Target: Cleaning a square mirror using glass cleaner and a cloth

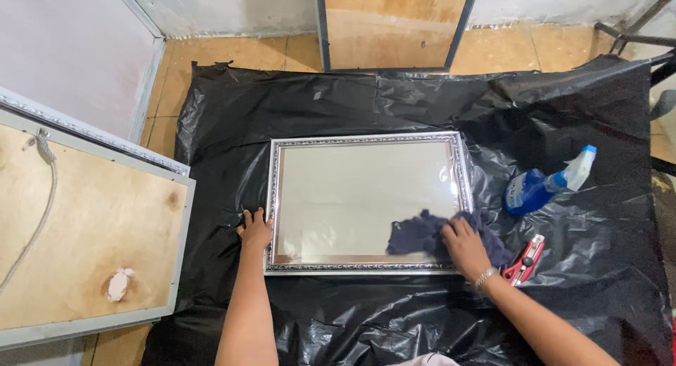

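My left hand [255, 230] lies flat, bracing the silver-framed mirror [366, 200] on black plastic sheeting [394, 105]. Right hand [463, 246] presses a dark cloth [421, 233] onto the glass. Risk: slick sheeting lets the frame skid toward the spray bottle [546, 183].

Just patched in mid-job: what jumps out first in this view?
A silver-framed mirror lies flat in the middle of a black plastic sheet. The right hand presses a dark blue cloth on its lower right corner, and the left hand touches the left edge. A blue spray bottle lies to the right.
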